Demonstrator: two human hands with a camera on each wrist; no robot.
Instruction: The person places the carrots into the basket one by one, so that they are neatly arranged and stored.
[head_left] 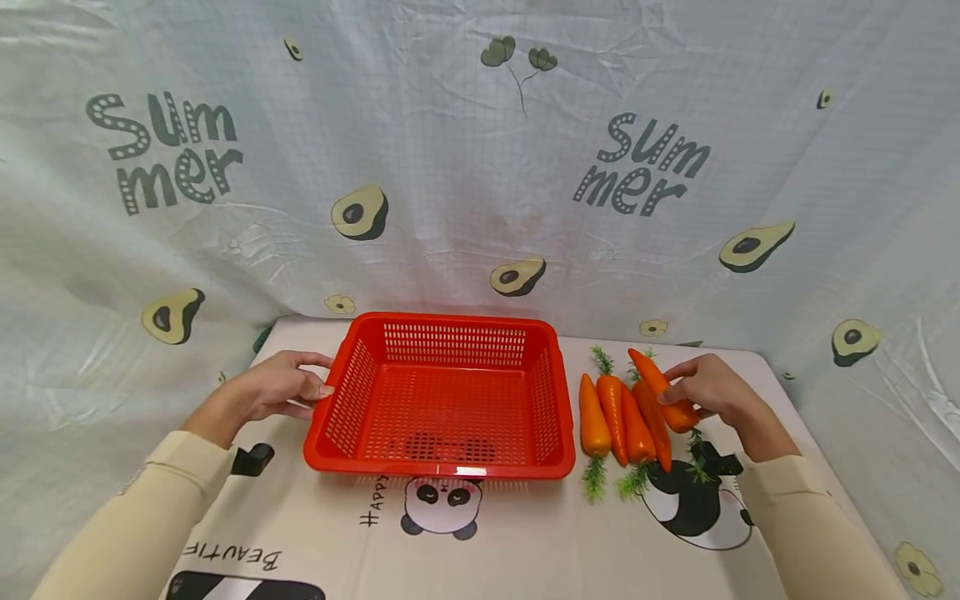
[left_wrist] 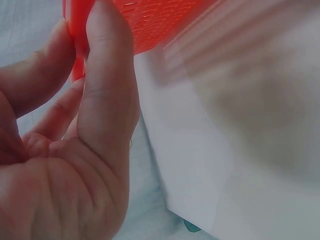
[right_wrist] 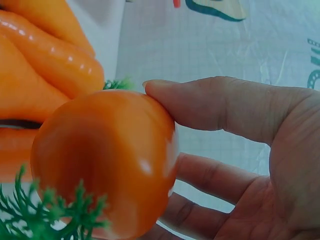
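Observation:
A red plastic basket (head_left: pixel 442 471) with slotted walls stands on the table, nothing lying inside it. My left hand (head_left: pixel 281 387) pinches its left rim, thumb on one side and fingers on the other, as the left wrist view also shows. On the right, my right hand (head_left: pixel 708 387) grips an orange carrot (head_left: pixel 660 387) between thumb and fingers. In the right wrist view that carrot's thick end (right_wrist: pixel 107 160) faces the camera, with green leaves (right_wrist: pixel 50 210) below it. Several more carrots (head_left: pixel 595 421) lie side by side between the basket and my right hand.
The pale table (head_left: pixel 517 550) carries printed pandas and lettering. Behind it and at both sides hangs a light curtain (head_left: pixel 450 125) printed with avocados and words. The table's back edge runs close behind the basket.

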